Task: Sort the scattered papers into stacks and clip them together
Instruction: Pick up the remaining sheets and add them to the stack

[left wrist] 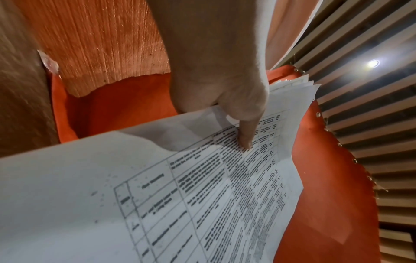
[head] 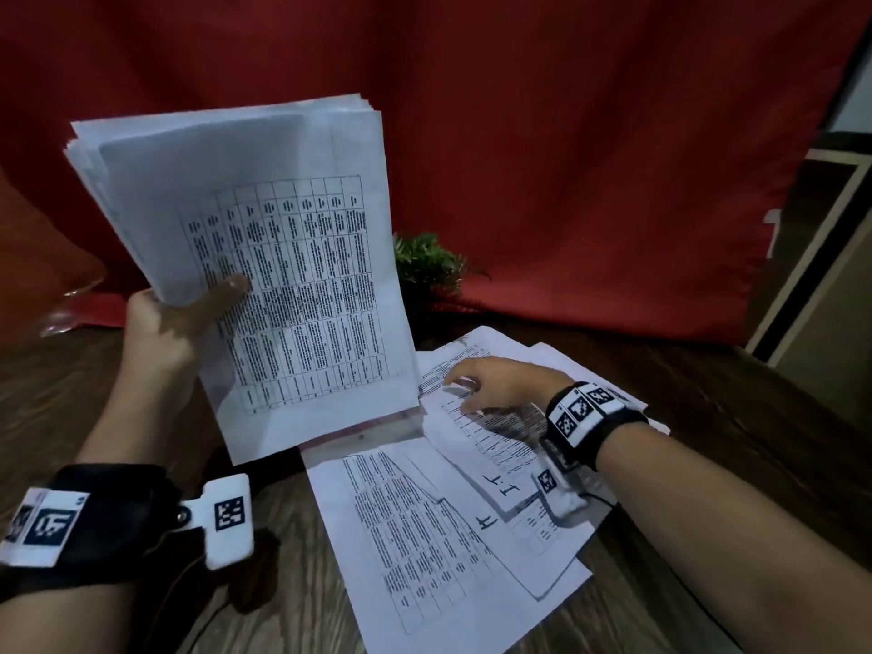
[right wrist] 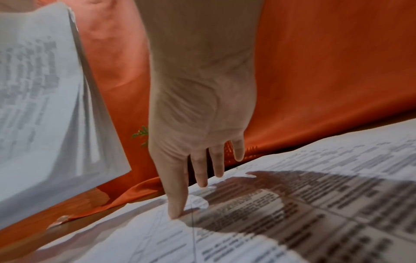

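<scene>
My left hand [head: 181, 313] holds a thick stack of printed papers [head: 264, 257] upright above the table, its thumb pressed across the top sheet with the table print. In the left wrist view the thumb [left wrist: 245, 135] lies on that stack [left wrist: 157, 195]. My right hand [head: 490, 384] reaches over the loose papers [head: 453, 526] lying on the wooden table [head: 708, 417], fingers straight. In the right wrist view its fingertips [right wrist: 176, 211] touch a printed sheet [right wrist: 292, 213]. No clip shows.
A red curtain [head: 566, 134] hangs behind the table. A small green plant [head: 427, 262] stands at the back, just right of the held stack. A clear plastic sleeve edge [head: 363, 434] lies under the stack's lower edge. A door frame [head: 821, 257] is at right.
</scene>
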Available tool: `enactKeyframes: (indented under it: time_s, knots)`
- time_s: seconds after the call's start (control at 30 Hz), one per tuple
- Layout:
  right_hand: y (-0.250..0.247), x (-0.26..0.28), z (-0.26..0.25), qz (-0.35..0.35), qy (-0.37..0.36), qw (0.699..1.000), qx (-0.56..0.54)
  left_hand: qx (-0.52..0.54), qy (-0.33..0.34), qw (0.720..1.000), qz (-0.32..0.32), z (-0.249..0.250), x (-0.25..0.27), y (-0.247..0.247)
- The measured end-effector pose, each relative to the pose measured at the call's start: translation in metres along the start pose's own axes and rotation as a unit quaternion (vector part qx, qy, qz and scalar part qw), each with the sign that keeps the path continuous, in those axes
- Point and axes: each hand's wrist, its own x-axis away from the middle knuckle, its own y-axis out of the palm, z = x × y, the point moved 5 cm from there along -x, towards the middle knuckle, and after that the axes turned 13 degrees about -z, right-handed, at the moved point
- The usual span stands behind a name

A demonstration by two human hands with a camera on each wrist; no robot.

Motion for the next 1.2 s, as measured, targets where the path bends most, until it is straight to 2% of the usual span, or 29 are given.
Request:
enactKeyframes:
  time_s: [0.2,0.37,0.5,0.77,0.93,1.2]
  knots:
    - [-0.005,-0.03,0.004,-0.07,0.046,0.996,0.024,-0.023,0.005,0.999,0.022,0.006,-0.004,-0.013]
    - [-0.008,-0.038,0.007,-0.097,0.072,0.992,0.019,-0.014,0.013,1.0,0.015,0.004,-0.008,-0.01]
    - [-0.008,-0.041,-0.003,-0.105,0.054,0.992,0.053,-0.004,0.022,1.0,0.003,0.0,-0.011,-0.006]
    - [-0.008,-0.037,-0.011,-0.114,0.049,0.991,0.05,0.032,0.058,0.998,-0.012,-0.014,-0.019,-0.02]
    - [-0.004,-0.038,-0.018,-0.134,0.054,0.987,0.064,0.139,0.077,0.987,-0.011,-0.034,-0.034,-0.037]
    - [-0.008,-0.044,-0.035,-0.18,0.084,0.976,0.086,0.131,0.079,0.988,-0.022,-0.027,-0.031,-0.03]
